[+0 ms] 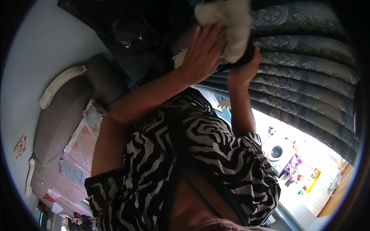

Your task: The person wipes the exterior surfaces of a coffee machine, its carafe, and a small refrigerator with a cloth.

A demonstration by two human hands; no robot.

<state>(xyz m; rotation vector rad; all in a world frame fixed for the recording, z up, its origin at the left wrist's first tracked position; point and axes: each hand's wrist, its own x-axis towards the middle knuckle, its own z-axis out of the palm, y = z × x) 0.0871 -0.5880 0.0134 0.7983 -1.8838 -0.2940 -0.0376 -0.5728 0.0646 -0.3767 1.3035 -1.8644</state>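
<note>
My left hand [203, 55] lies over a cream cloth [238, 29] with its back towards me and its fingers stretched out. Part of that cloth hangs past the fingers, and a frayed edge shows beside the palm. Motion blurs the cloth. My right hand [242, 70] holds a dark object [247, 56] from beneath, its thumb up along the right side. Cloth and shadow cover most of that object, so its kind cannot be told. Both hands are raised in front of my body, close together.
Dark patterned curtains [303, 69] hang close on the right. A black surface [115, 49] with a round dark glossy item [130, 27] is at upper left. A grey sofa [57, 124] with a pink cover [78, 161] stands left; a bright room with a washing machine [276, 152] opens at right.
</note>
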